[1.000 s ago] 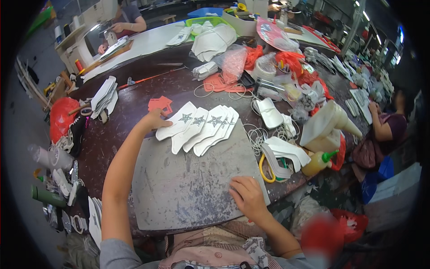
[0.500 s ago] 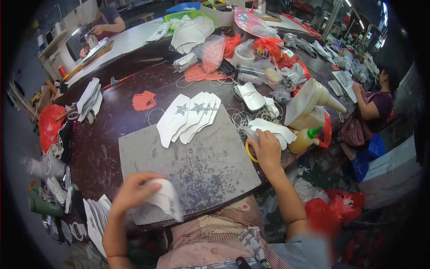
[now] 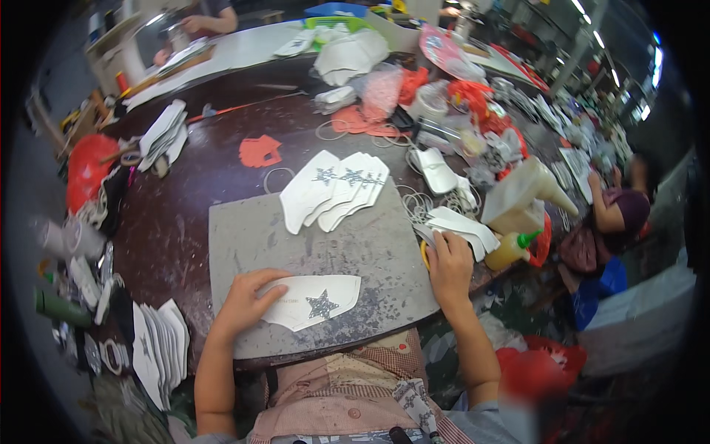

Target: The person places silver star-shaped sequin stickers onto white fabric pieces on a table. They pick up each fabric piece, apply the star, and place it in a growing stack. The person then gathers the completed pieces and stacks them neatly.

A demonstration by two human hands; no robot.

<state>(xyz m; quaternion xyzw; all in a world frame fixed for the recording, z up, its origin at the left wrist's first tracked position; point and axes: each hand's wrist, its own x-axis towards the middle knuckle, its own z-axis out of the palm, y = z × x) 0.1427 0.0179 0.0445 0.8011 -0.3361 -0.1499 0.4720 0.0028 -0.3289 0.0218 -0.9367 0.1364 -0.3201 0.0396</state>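
A white cut shoe-upper piece (image 3: pixel 336 292) with a glittery star lies on the grey board (image 3: pixel 244 222). My left hand (image 3: pixel 250 297) grips its left end, thumb on top. My right hand (image 3: pixel 452 268) is at the right edge of the board, fingers bent and drawn together at the near edge of a pile of white strips (image 3: pixel 473 226); anything between the fingertips is hidden. A yellow ring-shaped handle (image 3: pixel 424 255) shows beside those fingers. Farther back on the board, several overlapping star pieces (image 3: pixel 314 185) lie fanned out.
To the right stand a yellow bottle with a green tip (image 3: pixel 505 250) and a cream plastic container (image 3: pixel 514 203). Elastic cords (image 3: pixel 416 203) lie behind the strips. Stacked white pieces (image 3: pixel 159 348) sit at the left. Red cutouts (image 3: pixel 259 151) lie beyond the board. Other people are nearby.
My left hand has laid the curled white piece flat, star up, moving slightly right. My right hand stays at the strips, its fingers lower against them. The whole view has shifted a little.
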